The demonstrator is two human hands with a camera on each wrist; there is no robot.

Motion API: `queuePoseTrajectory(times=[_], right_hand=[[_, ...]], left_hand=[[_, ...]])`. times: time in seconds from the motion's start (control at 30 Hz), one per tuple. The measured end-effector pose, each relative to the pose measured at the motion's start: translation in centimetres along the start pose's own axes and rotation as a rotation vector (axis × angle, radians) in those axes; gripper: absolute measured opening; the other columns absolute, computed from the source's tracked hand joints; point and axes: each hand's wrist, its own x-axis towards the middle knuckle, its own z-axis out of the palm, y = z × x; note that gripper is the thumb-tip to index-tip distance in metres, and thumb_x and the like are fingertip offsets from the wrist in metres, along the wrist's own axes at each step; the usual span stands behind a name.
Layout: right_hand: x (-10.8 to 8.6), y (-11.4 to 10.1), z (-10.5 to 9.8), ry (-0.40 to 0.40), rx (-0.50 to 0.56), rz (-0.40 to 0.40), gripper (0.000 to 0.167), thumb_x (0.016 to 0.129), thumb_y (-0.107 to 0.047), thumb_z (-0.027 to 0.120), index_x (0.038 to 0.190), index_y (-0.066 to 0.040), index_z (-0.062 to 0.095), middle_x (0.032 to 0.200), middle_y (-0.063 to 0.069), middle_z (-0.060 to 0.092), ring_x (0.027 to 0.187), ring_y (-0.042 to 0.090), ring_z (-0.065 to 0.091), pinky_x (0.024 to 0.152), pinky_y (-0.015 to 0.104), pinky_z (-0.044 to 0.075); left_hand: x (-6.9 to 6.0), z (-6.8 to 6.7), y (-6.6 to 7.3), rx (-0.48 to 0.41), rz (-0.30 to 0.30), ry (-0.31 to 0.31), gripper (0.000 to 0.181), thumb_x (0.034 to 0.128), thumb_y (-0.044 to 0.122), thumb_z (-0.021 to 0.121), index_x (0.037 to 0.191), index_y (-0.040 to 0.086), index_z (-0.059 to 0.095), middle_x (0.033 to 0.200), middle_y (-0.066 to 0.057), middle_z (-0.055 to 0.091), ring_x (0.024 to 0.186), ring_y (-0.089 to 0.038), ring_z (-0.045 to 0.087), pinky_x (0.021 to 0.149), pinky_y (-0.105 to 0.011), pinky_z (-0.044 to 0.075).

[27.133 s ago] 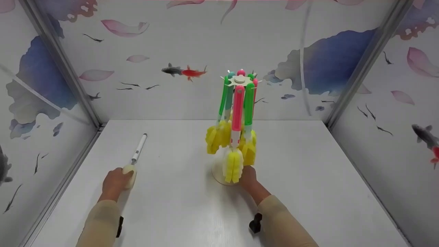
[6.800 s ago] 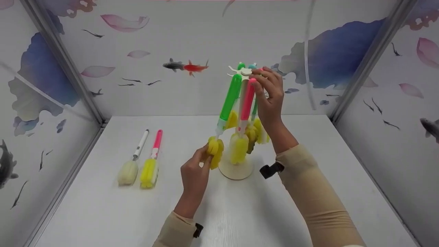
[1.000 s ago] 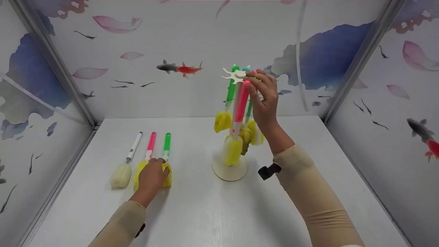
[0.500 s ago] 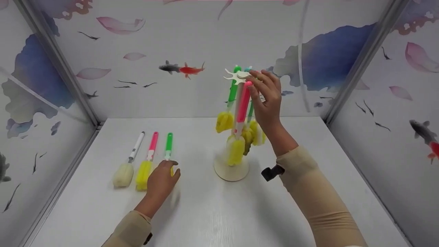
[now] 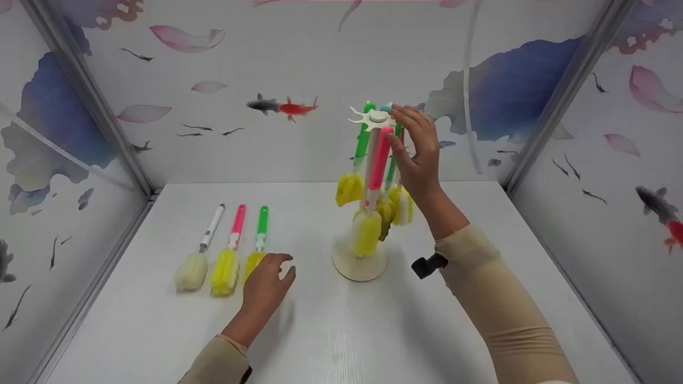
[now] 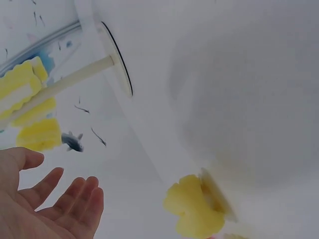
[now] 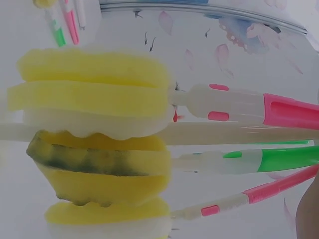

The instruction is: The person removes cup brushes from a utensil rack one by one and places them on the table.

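My left hand [image 5: 268, 282] hovers above the table beside the green-handled sponge brush [image 5: 262, 221], fingers loosely bent around nothing. In the left wrist view this hand [image 6: 55, 209] is apart from a yellow brush head [image 6: 192, 209]. My right hand [image 5: 420, 154] holds the top right side of the cream brush stand [image 5: 349, 268], thumb by a hanging pink-handled brush [image 5: 379, 165], fingertips near a turquoise handle [image 5: 387, 108]. Fingers partly cover the stand's hooks. In the right wrist view, a green-handled brush [image 7: 99, 162] has dark-edged sponge. Other brushes hang behind.
Left of the green brush lie a pink-handled brush [image 5: 238, 226] and a white-handled brush [image 5: 191, 272], side by side on the white table [image 5: 320, 330]. Another green-handled brush [image 5: 363, 141] hangs at the stand's back left. Patterned panels [image 5: 213, 133] enclose the table.
My left hand let go of the green-handled brush and moved right, uncovering the lying brushes. That brush hung on the stand earlier. My right fingertips have shifted slightly up at the stand's top.
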Motion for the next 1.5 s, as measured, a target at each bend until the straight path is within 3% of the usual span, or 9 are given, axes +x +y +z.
queuePoseTrajectory(times=[0.17, 0.53, 0.8, 1.03, 1.27, 1.5], right_hand=[[0.4, 0.4, -0.7, -0.017, -0.022, -0.007, 0.048, 0.099, -0.040, 0.055, 0.109, 0.006, 0.067, 0.115, 0.023, 0.062, 0.112, 0.030, 0.051, 0.100, 0.040, 0.039], [2.2, 0.0, -1.8, -0.150, -0.017, -0.079, 0.038, 0.095, -0.027, 0.061, 0.105, 0.009, 0.066, 0.109, 0.027, 0.062, 0.104, 0.038, 0.054, 0.095, 0.039, 0.042], [2.4, 0.9, -2.3, -0.227, 0.000, -0.034, 0.035, 0.091, -0.020, 0.059, 0.107, 0.010, 0.065, 0.111, 0.029, 0.060, 0.106, 0.040, 0.053, 0.097, 0.042, 0.041], [1.7, 4.5, -1.7, -0.222, -0.108, -0.142, 0.048, 0.097, -0.045, 0.051, 0.106, -0.002, 0.071, 0.111, 0.014, 0.067, 0.104, 0.031, 0.058, 0.095, 0.047, 0.034], [1.9, 4.2, -1.6, -0.217, -0.212, -0.246, 0.047, 0.099, -0.048, 0.049, 0.106, -0.008, 0.074, 0.107, 0.007, 0.070, 0.099, 0.028, 0.062, 0.085, 0.047, 0.037], [1.8, 3.9, -1.9, -0.217, -0.244, -0.231, 0.047, 0.099, -0.048, 0.049, 0.108, -0.009, 0.074, 0.108, 0.006, 0.070, 0.098, 0.028, 0.062, 0.081, 0.045, 0.038]], left_hand=[[-0.3, 0.9, 1.1, -0.017, 0.005, -0.014, 0.025, 0.0934, 0.024, 0.065, 0.115, 0.013, 0.067, 0.116, -0.004, 0.063, 0.097, -0.020, 0.063, 0.084, -0.037, 0.053], [-0.7, 2.2, 2.6, -0.061, 0.023, -0.032, 0.025, 0.0942, 0.025, 0.064, 0.116, 0.014, 0.066, 0.118, -0.004, 0.063, 0.098, -0.021, 0.063, 0.084, -0.037, 0.053], [-0.3, 2.8, 4.5, -0.105, 0.024, -0.017, 0.023, 0.0942, 0.025, 0.063, 0.116, 0.016, 0.066, 0.117, -0.001, 0.063, 0.098, -0.021, 0.064, 0.082, -0.036, 0.053], [-0.2, 3.3, 5.6, -0.150, 0.064, -0.003, 0.023, 0.0935, 0.024, 0.064, 0.115, 0.016, 0.067, 0.115, 0.000, 0.063, 0.097, -0.020, 0.063, 0.079, -0.035, 0.053], [-0.3, 3.5, 5.6, -0.189, 0.054, -0.008, 0.023, 0.0936, 0.023, 0.063, 0.115, 0.015, 0.067, 0.116, 0.000, 0.063, 0.098, -0.021, 0.063, 0.078, -0.036, 0.052], [0.0, 3.3, 5.9, -0.232, 0.069, 0.003, 0.024, 0.0942, 0.023, 0.063, 0.116, 0.014, 0.066, 0.115, -0.001, 0.063, 0.098, -0.022, 0.063, 0.079, -0.036, 0.052]])
